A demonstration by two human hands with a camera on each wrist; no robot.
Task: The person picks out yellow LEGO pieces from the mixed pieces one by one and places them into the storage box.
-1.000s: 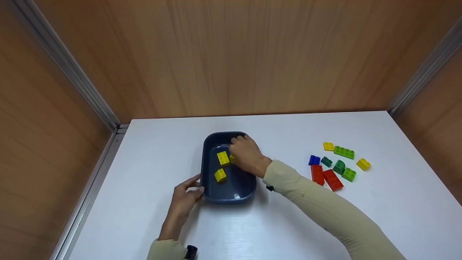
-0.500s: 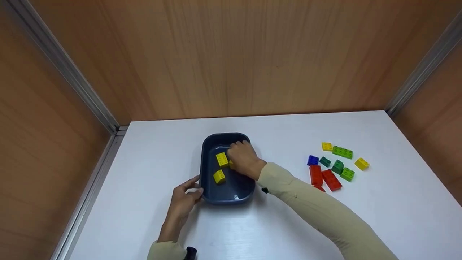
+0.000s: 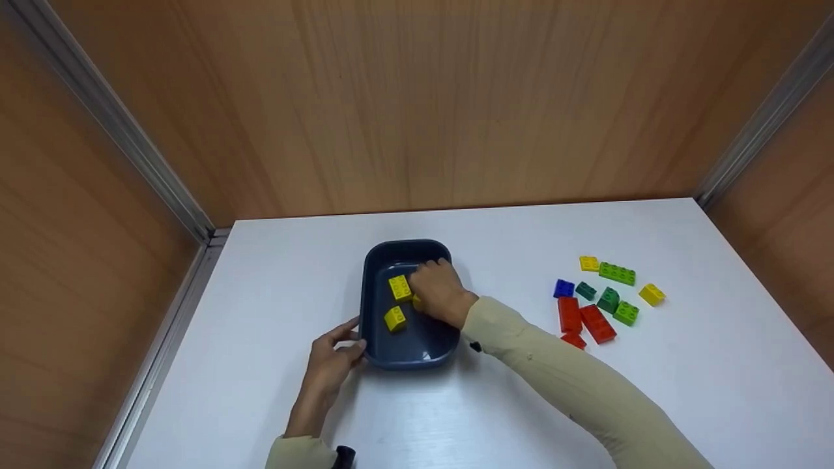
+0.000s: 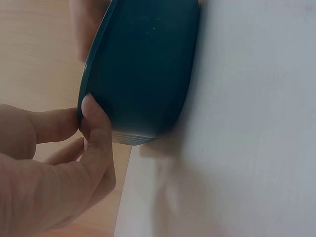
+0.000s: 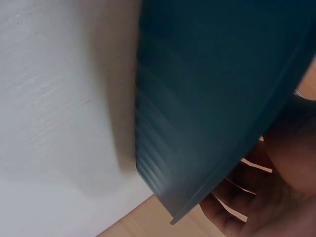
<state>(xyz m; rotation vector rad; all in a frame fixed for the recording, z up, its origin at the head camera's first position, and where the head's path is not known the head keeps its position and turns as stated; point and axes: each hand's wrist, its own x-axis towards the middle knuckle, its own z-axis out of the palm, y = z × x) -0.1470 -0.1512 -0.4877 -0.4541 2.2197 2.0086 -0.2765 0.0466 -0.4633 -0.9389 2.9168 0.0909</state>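
A dark blue plastic tray [image 3: 407, 357] stands on the white table, and two yellow toy bricks [image 3: 399, 288] lie loose in it. My left hand [image 3: 330, 361] pinches the tray's left rim near its front corner; the left wrist view shows thumb and fingers on both sides of the rim. Reaching over the right rim, my right hand [image 3: 440, 290] is down inside the tray, its fingers curled round another yellow brick [image 3: 417, 302]. Only one edge of that brick shows beside the hand. In the right wrist view the tray's wall [image 5: 207, 98] hides the fingertips.
Right of the tray lies a loose group of bricks: several red [image 3: 596, 324], several green [image 3: 616, 273], a blue one [image 3: 563, 288] and two yellow [image 3: 652, 294]. My right forearm [image 3: 560, 371] passes in front of them. Wooden panels [image 3: 417, 111] close off the back and sides.
My right hand has moved a little toward me inside the tray, and the yellow brick under it has shifted the same way. My left hand stays on the rim.
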